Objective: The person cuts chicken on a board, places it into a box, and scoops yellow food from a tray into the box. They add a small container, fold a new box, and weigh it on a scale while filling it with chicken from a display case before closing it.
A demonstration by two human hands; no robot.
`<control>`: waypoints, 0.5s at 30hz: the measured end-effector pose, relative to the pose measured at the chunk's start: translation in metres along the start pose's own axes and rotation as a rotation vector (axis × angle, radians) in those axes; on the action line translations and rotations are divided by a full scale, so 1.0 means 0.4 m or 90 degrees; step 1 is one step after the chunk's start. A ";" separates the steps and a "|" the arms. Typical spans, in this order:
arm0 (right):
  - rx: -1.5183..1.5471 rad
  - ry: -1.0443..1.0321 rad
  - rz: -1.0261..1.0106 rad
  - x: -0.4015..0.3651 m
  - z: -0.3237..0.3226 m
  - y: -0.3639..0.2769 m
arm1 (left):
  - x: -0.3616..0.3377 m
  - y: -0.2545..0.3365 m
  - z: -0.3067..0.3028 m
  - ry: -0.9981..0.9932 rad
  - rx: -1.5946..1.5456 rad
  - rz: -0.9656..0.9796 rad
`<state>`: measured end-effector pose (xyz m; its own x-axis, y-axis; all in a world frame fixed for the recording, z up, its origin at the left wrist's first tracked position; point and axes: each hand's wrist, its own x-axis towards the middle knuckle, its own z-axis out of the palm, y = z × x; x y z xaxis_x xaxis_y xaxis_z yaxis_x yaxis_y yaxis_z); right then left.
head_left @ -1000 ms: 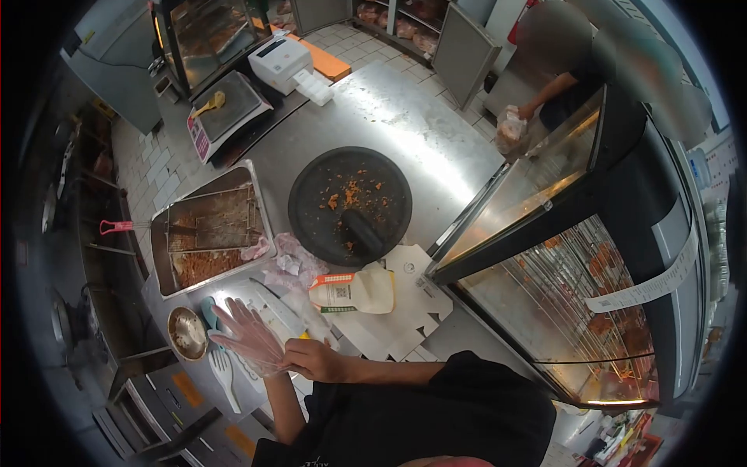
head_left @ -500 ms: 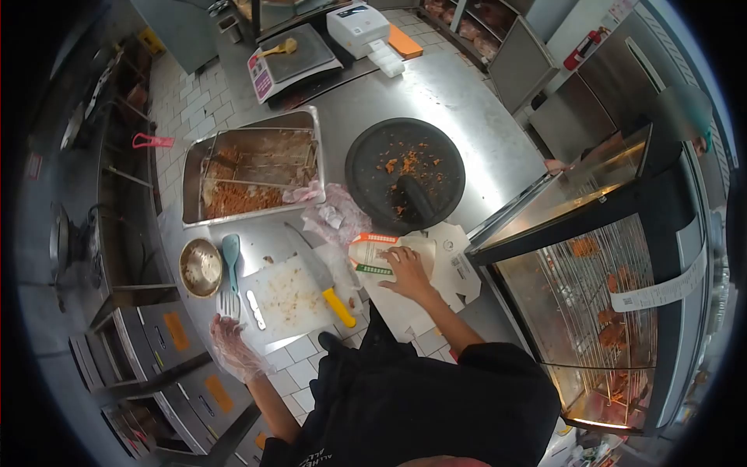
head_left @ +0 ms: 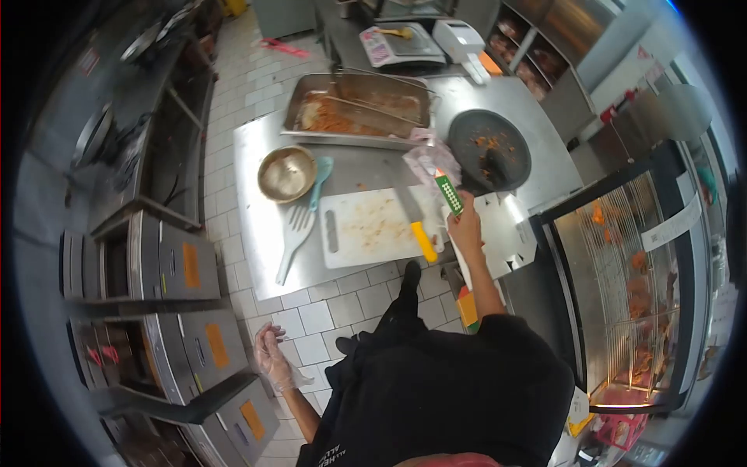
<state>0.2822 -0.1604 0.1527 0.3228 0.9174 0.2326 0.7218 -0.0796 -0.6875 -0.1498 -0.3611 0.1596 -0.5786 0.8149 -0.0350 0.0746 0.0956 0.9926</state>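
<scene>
My right hand [head_left: 467,226] grips a printed cardboard food carton; its green and orange side [head_left: 449,193] faces up beside the crumpled pinkish plastic [head_left: 433,162]. Flat white cardboard [head_left: 502,237] lies under and beside that hand. My left hand [head_left: 272,358], in a clear plastic glove, hangs over the tiled floor with loosely bent fingers and nothing visible in it. Between the hands lies a white cutting board [head_left: 366,233] with crumbs, and a knife with a yellow handle [head_left: 424,241] rests on its right side.
A metal bowl [head_left: 286,173], a teal spatula [head_left: 320,183] and a pale slotted turner [head_left: 296,233] sit at the table's left. Behind are a deep steel pan [head_left: 358,140], a dark round pan [head_left: 510,128] and a scale [head_left: 401,47]. A heated display case [head_left: 572,272] stands right.
My view has swung left. My left hand has moved away from the turner, out past the table edge. My right hand has taken hold of the carton and tipped it on edge.
</scene>
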 end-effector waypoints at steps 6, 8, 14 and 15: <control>0.250 -0.072 -0.112 -0.329 0.249 -0.356 | 0.020 0.028 -0.166 -0.215 -0.009 -0.070; 0.313 -0.198 0.009 -0.443 0.302 -0.492 | 0.043 0.018 -0.162 -0.266 -0.085 -0.030; 0.264 -0.407 -0.278 -0.604 0.428 -0.720 | 0.236 0.039 -0.099 -0.251 0.031 -0.205; 0.259 -0.368 -0.302 -0.603 0.465 -0.728 | 0.280 0.046 -0.088 -0.204 0.145 -0.276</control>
<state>-0.1199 -0.2861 0.1688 -0.4020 0.8819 0.2464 0.3891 0.4082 -0.8258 -0.2418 -0.2879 0.1782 -0.3231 0.8032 -0.5006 0.0792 0.5500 0.8314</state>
